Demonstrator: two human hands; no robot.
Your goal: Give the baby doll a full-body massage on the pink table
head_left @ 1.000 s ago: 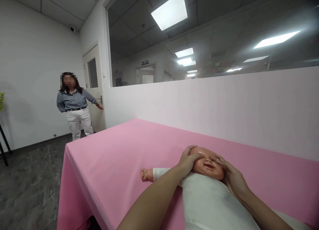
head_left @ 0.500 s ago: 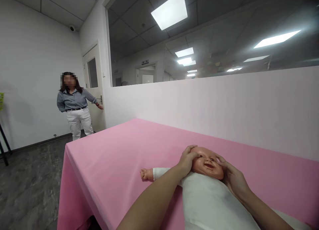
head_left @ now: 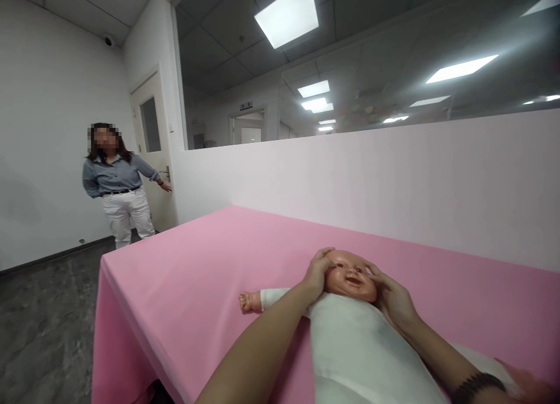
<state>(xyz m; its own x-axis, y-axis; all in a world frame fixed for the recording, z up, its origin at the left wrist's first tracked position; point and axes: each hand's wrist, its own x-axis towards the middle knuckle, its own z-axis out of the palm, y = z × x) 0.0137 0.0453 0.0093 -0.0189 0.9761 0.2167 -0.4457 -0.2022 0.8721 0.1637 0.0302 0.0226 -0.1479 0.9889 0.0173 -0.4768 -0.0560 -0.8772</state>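
A baby doll in a white garment lies face up on the pink-covered table. My left hand cups one side of the doll's head, its thumb near the eye. Against the other side of the head rests my right hand, fingers curved round the cheek and temple. The fingers beneath the head are hidden. One doll arm stretches out to the left with its small hand curled. A dark coiled band circles my right wrist.
A person in a blue shirt and white trousers stands by the door, one hand near its handle. Behind the table runs a low white wall with a wide window above. The table's left edge drops to a grey floor.
The view has shifted slightly, so the doll, hands and person all sit a little further left. Both hands stay on the doll's head. The wristband has come into view.
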